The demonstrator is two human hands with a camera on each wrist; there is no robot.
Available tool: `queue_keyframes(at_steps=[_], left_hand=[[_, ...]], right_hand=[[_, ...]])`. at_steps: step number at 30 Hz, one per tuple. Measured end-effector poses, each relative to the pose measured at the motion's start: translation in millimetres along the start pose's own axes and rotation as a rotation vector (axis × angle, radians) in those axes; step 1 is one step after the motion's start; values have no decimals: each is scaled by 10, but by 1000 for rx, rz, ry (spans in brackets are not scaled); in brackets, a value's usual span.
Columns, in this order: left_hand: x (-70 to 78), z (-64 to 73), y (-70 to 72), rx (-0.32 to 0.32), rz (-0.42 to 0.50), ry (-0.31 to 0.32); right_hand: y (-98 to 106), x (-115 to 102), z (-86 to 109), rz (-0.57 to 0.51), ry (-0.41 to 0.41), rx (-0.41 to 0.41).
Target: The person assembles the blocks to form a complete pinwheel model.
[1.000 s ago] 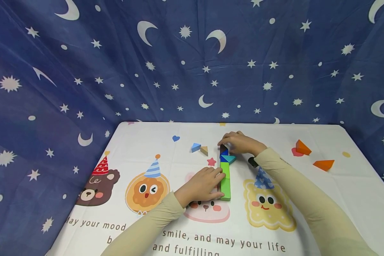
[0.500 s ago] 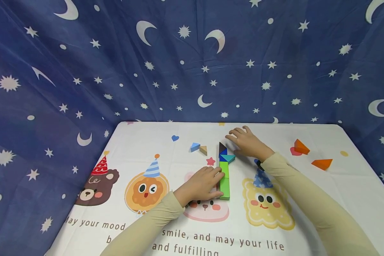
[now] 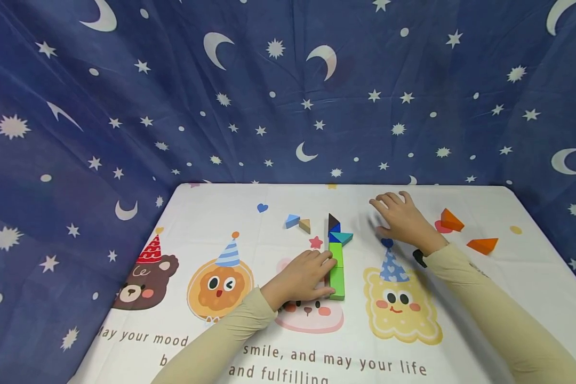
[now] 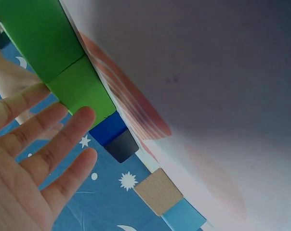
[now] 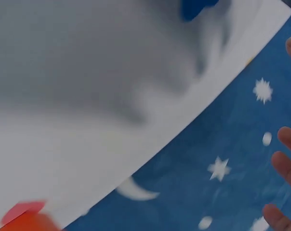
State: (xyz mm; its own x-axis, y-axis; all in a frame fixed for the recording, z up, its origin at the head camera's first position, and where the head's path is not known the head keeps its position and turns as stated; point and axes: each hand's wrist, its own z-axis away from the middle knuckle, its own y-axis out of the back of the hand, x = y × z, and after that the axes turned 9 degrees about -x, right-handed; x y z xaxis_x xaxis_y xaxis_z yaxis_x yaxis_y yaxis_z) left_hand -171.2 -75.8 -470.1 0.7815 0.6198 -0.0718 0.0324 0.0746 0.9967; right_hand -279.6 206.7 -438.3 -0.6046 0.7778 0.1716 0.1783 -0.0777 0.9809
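Note:
In the head view, two green blocks point(image 3: 337, 282) lie end to end, forming the near part of a straight row. My left hand point(image 3: 304, 274) rests along their left side, fingertips and thumb touching them. The left wrist view has its fingers loosely extended against the green block point(image 4: 85, 86). Beyond the green come dark blue triangular pieces point(image 3: 336, 228) and a black triangular block point(image 3: 333, 220) at the far end. A teal triangular block point(image 3: 345, 238) juts out rightward. My right hand point(image 3: 403, 218) hovers right of the row, fingers spread, holding nothing.
Left of the row's far end sit a light blue triangular block point(image 3: 292, 220) and a tan wooden one point(image 3: 304, 225). Two orange blocks point(image 3: 483, 246) lie at the right. A starry blue curtain point(image 3: 269, 106) rises behind the printed tablecloth point(image 3: 269, 240).
My right hand has let go of the black triangular block at the row's far end and moved away to the right. The left hand has stayed against the green blocks.

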Motion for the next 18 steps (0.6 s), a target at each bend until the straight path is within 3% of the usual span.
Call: queue_keyframes(at_steps=[8, 13, 18], left_hand=[[-4, 3, 6, -13, -1, 1], [1, 2, 11, -21, 11, 1], [0, -7, 2, -22, 15, 1]], right_hand=[[20, 328, 501, -54, -157, 81], [23, 523, 839, -100, -293, 59], [-21, 726, 1142, -115, -362, 49]])
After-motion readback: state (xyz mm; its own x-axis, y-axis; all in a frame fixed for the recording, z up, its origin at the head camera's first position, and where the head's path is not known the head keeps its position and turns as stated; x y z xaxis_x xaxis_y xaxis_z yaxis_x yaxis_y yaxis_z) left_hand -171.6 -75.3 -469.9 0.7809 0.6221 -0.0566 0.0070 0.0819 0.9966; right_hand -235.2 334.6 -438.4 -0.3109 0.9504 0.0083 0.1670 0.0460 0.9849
